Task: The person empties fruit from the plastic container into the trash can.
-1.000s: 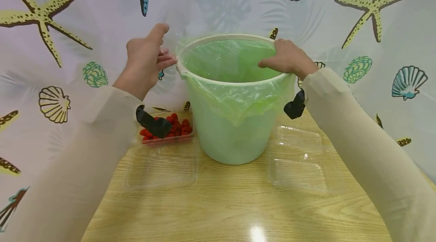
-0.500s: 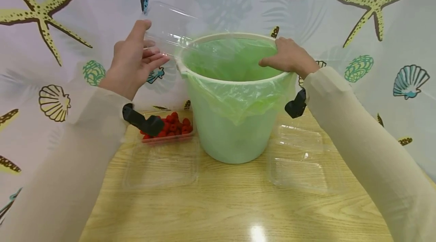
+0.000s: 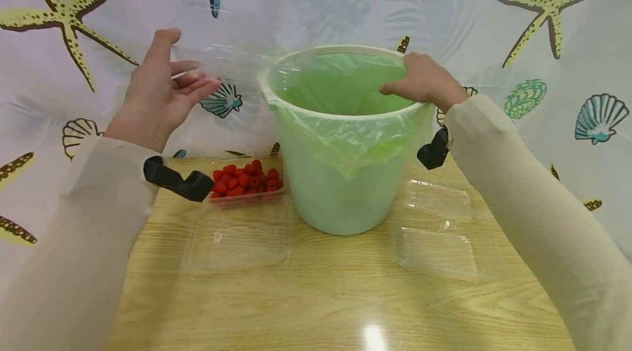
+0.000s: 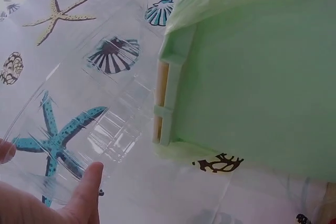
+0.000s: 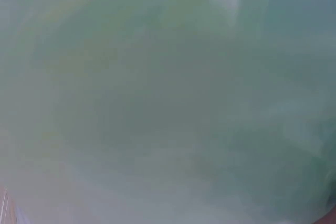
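A pale green bin (image 3: 340,203) lined with a green plastic bag (image 3: 345,85) stands on the wooden table (image 3: 336,296). My right hand (image 3: 419,81) grips its right rim, fingers curled over the edge. My left hand (image 3: 160,88) is raised left of the bin and pinches a clear plastic container (image 3: 222,57) between thumb and fingers. In the left wrist view the clear container (image 4: 89,119) lies across my thumb (image 4: 86,187), tilted toward the bin wall (image 4: 252,77). The right wrist view shows only blurred green bin surface (image 5: 168,98).
An open clear punnet of raspberries (image 3: 247,178) sits left of the bin, its lid (image 3: 237,236) lying toward me. Another empty clear clamshell (image 3: 436,227) lies right of the bin. A curtain with a shell and starfish print (image 3: 543,38) hangs close behind.
My left hand has drawn back leftward from the bin rim, carrying the clear container with it. The right hand has stayed on the rim.
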Motion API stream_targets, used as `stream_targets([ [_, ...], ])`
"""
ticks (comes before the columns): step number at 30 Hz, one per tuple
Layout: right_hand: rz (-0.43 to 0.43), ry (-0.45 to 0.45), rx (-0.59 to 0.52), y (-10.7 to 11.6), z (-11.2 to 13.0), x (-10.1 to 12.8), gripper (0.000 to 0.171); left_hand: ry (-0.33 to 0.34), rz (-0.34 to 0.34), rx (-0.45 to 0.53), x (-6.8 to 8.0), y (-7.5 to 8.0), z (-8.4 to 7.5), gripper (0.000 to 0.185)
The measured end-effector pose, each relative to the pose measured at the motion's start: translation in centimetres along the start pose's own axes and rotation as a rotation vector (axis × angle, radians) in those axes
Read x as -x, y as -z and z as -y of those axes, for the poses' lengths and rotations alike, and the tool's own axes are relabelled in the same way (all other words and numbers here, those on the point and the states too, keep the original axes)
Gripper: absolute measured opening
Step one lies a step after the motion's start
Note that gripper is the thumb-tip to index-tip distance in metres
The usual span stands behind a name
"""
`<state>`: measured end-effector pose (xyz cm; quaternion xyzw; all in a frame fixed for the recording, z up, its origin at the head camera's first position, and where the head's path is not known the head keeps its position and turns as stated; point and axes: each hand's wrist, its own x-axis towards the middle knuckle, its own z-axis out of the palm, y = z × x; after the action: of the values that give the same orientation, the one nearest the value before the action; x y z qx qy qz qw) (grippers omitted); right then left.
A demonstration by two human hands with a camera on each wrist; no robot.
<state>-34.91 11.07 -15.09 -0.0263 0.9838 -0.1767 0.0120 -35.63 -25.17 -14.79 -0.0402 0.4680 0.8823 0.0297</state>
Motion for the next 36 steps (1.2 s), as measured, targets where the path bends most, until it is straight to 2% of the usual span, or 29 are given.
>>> stream_targets([
  [9, 0.0, -0.001, -0.006, 0.0, 0.0, 0.1, 0.086, 0.019, -0.009, 0.108, -0.2, 3.2, -1.1, 0.059],
  [14, 0.005, -0.004, -0.009, 0.1, 0.0, 0.2, 0.086, 0.031, -0.041, 0.155, 0.2, 4.3, -1.5, 0.057],
  [18, 0.006, -0.003, -0.023, 0.1, 0.0, 0.2, 0.085, 0.024, -0.032, 0.155, 0.6, 5.2, -1.5, 0.054],
  [21, 0.004, -0.001, -0.026, 0.0, 0.0, 0.2, 0.085, 0.024, -0.035, 0.132, 0.7, 5.9, -1.3, 0.053],
  [28, 0.004, -0.003, -0.022, 0.0, 0.0, 0.2, 0.084, 0.076, -0.04, 0.097, 0.9, 8.1, -0.2, 0.058],
  [36, 0.011, -0.008, -0.023, 0.1, 0.0, 0.2, 0.086, 0.161, -0.041, 0.193, 1.2, 10.6, 1.2, 0.056],
])
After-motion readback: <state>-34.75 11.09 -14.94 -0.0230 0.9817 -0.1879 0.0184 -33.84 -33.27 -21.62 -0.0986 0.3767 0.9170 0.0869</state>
